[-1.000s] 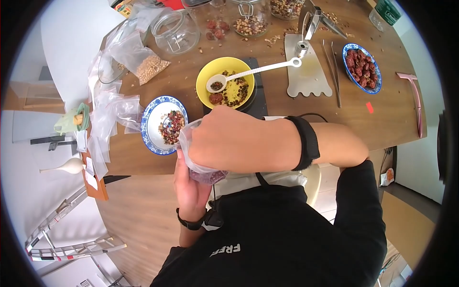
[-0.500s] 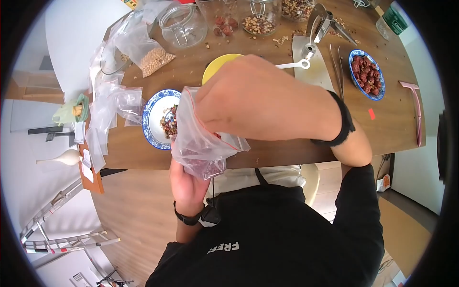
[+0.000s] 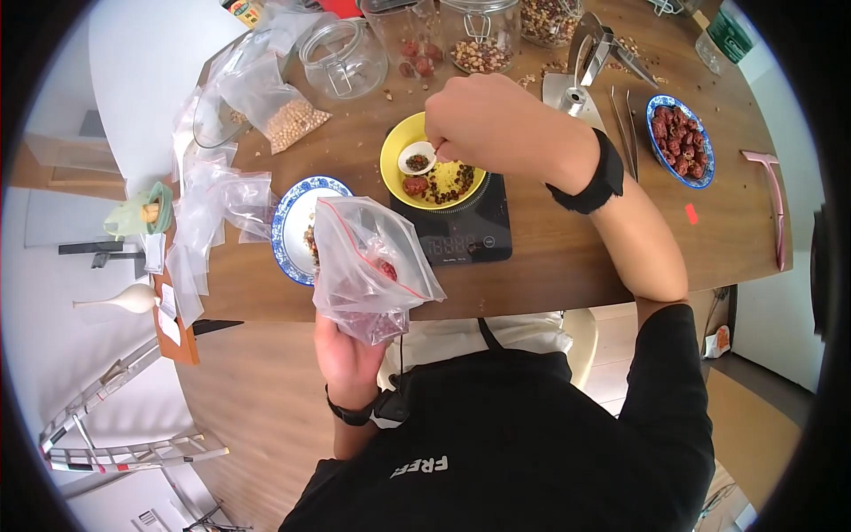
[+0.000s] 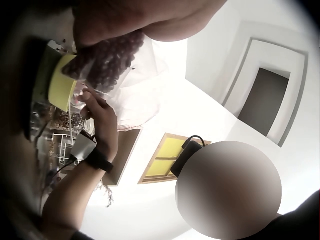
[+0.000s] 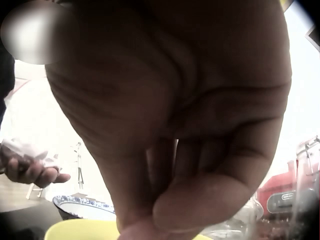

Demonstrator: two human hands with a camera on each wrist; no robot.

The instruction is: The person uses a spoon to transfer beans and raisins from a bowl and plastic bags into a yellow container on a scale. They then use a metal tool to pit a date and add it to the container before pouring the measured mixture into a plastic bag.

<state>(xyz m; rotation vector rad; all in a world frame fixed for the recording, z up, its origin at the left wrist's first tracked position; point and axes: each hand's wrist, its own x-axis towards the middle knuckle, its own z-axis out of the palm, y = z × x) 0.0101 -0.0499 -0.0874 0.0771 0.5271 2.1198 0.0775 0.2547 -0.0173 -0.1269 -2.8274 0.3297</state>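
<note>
A clear zip bag [image 3: 377, 257] of dark red pieces rests in my left hand [image 3: 347, 355], whose fingers curl round its base; the bag's mouth stands partly open. In the left wrist view the bag [image 4: 110, 60] hangs below that hand [image 4: 145, 15]. My right hand [image 3: 496, 129] is over the right side of the yellow bowl [image 3: 387, 164], fingertips together; what lies between them is hidden. A white spoon [image 3: 417, 160], a red piece [image 3: 414, 185] and dark bits are in the bowl. The right wrist view shows the curled right hand [image 5: 175, 115] above the bowl [image 5: 75, 230].
The bowl sits on a black scale [image 3: 470, 244]. A blue-rimmed bowl [image 3: 285, 253] is partly behind the bag. Glass jars [image 3: 344, 62] line the back, plastic bags [image 3: 208, 204] lie left. Tongs [image 3: 631, 133], a metal press [image 3: 576, 97] and a bowl of red pieces [image 3: 681, 146] stand right.
My right hand has come out of the bag and moved up and right to the yellow bowl. My left hand has kept the bag, its opening now uncovered.
</note>
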